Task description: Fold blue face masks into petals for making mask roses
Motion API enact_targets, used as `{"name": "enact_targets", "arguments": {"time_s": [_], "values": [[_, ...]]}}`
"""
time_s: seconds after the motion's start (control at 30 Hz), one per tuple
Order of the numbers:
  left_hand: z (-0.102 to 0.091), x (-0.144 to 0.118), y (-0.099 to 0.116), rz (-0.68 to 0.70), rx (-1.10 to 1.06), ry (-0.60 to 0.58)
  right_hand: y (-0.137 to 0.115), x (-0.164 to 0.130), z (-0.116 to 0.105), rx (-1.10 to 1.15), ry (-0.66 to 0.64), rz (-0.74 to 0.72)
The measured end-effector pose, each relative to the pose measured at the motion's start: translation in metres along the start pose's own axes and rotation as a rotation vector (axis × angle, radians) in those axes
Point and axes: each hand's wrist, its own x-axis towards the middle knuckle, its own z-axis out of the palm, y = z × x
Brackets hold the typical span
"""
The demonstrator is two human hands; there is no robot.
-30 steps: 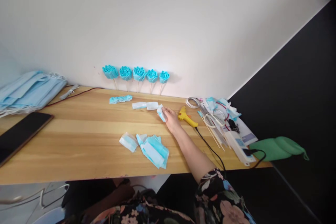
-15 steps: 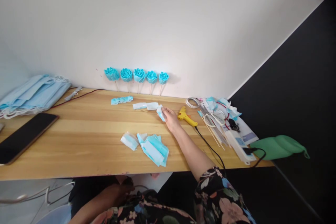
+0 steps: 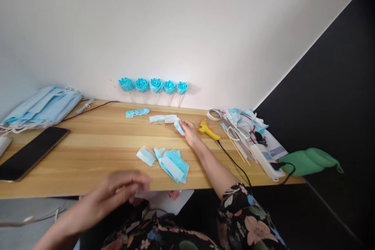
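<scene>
I have the right hand [image 3: 190, 133] near the centre of my feed, thumb and fingers pinched on a blue-and-white piece [image 3: 178, 125]; the fingertips cover its right end, so I can't see its full shape. At ten o'clock from that hand lie two white strips [image 3: 170, 118]; whether the held piece is joined to them, I can't tell. The left hand [image 3: 124, 187], at eight o'clock by the near edge of the wooden table [image 3: 96, 144], is blurred: its fingers look half curled, and I cannot tell whether they grasp anything. At seven, cut pieces [image 3: 173, 167] overlap, hiding their number. A yellow glue gun [image 3: 209, 130] lies at three. At nine, the left border clips the phone [image 3: 35, 152] and a white object [image 3: 4, 144] I can't identify.
</scene>
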Motion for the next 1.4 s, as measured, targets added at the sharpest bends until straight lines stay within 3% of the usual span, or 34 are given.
{"name": "enact_targets", "arguments": {"time_s": [0.03, 0.1, 0.17, 0.23, 0.3, 0.37, 0.5, 0.73, 0.83, 0.93, 1.07, 1.23, 1.4], "values": [[-0.007, 0.017, 0.008, 0.075, -0.057, 0.0, 0.0, -0.001, 0.001, -0.026, -0.011, -0.011], [-0.018, 0.059, 0.017, 0.185, -0.09, 0.159, -0.002, -0.004, 0.003, -0.094, -0.03, -0.04], [-0.027, 0.103, 0.016, 0.241, -0.074, 0.32, -0.004, -0.007, 0.006, -0.149, -0.037, -0.072], [-0.035, 0.142, 0.01, 0.227, -0.052, 0.406, -0.011, -0.01, 0.01, -0.197, -0.065, -0.123], [-0.041, 0.169, 0.003, 0.18, -0.026, 0.412, -0.021, -0.011, 0.016, -0.29, -0.135, -0.198], [-0.044, 0.184, 0.001, 0.124, -0.068, 0.339, -0.035, -0.012, 0.023, -0.396, -0.22, -0.263], [-0.047, 0.195, 0.004, 0.05, -0.172, 0.2, -0.059, -0.009, 0.038, -0.5, -0.281, -0.36], [-0.054, 0.202, 0.001, 0.023, -0.277, 0.27, -0.05, -0.002, 0.058, -0.521, -0.264, -0.39], [-0.064, 0.2, -0.002, 0.035, -0.295, 0.262, -0.046, 0.005, 0.055, -0.564, -0.249, -0.416], [-0.079, 0.194, -0.009, 0.052, -0.335, 0.306, -0.052, 0.02, 0.044, -0.661, -0.128, -0.479], [-0.09, 0.189, -0.036, 0.071, -0.448, 0.414, -0.069, 0.04, 0.03, -1.024, 0.024, -0.48], [-0.082, 0.19, -0.074, 0.073, -0.488, 0.464, -0.082, 0.053, 0.03, -1.595, 0.19, -0.385], [-0.074, 0.195, -0.088, 0.072, -0.482, 0.427, -0.086, 0.06, 0.035, -1.721, 0.206, -0.408]]}}
